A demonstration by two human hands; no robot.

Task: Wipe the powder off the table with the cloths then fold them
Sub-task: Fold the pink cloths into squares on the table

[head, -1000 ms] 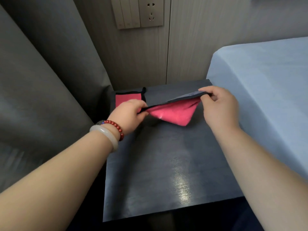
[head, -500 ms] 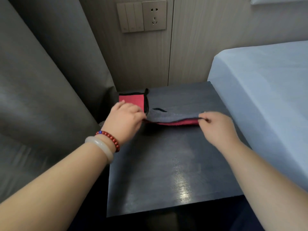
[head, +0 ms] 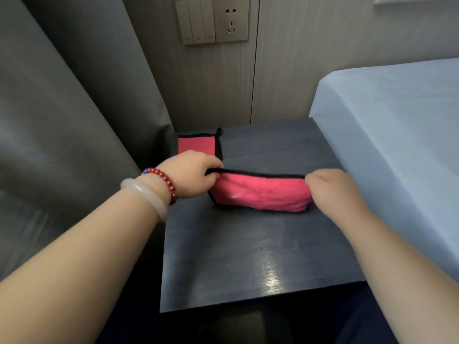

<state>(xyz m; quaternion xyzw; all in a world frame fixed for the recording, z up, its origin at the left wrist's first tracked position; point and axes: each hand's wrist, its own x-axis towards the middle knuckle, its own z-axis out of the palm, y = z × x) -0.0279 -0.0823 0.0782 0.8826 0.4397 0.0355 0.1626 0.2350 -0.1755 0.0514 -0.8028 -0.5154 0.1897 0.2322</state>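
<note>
Folding underway: pink cloth [head: 260,194] hangs doubled at mid-table [head: 248,256], top edge stretched between left hand [head: 196,173] and right hand [head: 330,188], each pinching one end. Second cloth [head: 196,146] lies folded at far-left corner. Risk: uneven pull could skew the edges; a slipped pinch would undo the fold.

The folded cloth [head: 196,146] is partly covered by the left hand [head: 191,175]; fingertips of the right hand [head: 330,189] are hidden at a corner of the held cloth [head: 260,192].
</note>
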